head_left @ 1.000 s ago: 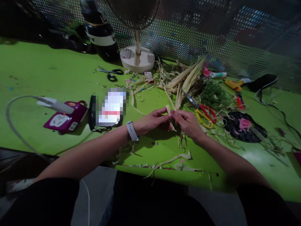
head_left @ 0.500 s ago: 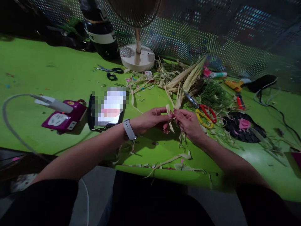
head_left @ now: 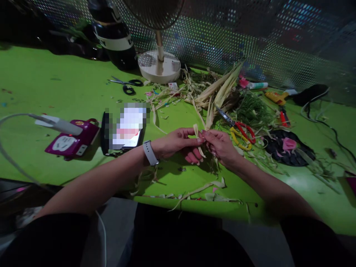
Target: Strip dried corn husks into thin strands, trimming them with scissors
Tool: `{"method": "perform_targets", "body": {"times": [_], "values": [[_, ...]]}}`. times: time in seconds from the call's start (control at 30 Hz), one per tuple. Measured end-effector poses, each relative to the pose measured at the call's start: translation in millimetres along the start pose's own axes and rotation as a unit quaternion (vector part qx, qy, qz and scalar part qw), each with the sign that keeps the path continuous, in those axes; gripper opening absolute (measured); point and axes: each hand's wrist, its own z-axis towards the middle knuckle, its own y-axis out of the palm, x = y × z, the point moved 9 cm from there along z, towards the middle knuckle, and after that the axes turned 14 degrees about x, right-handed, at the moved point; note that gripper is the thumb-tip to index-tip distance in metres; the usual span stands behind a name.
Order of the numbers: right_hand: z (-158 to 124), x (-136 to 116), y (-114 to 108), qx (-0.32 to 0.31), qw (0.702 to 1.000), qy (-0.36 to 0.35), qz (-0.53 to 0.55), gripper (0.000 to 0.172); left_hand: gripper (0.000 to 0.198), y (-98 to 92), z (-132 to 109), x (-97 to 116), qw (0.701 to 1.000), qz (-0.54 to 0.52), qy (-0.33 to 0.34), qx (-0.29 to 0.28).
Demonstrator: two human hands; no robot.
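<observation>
Your left hand (head_left: pixel 178 142) and right hand (head_left: pixel 219 145) were both pinched closed on one pale husk strip (head_left: pixel 198 134), above the green table (head_left: pixel 69 92), near the red-handled scissors (head_left: pixel 239 128).

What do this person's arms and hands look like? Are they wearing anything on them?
No gloves: the left hand and the right hand are bare. A watch strap, pale grey and smooth, wraps the left wrist. Both forearms are uncovered. Higher up, black cloth begins, probably a left sleeve and a right sleeve.
</observation>
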Motion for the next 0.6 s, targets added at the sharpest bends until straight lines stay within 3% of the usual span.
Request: {"method": "perform_targets", "body": {"times": [0.43,0.6], "values": [[-6.3,-7.6,-3.6,-0.005,0.999,-0.024,-0.027,0.039,0.030,4.0,-8.6,5.8,0.997,0.062,-0.007,-0.048],[4.4,3.7,-9.9,-0.018,0.998,0.013,-0.061,0.048,0.030,-0.4,1.2,9.9,0.999,-0.002,0.047,-0.022]]}}
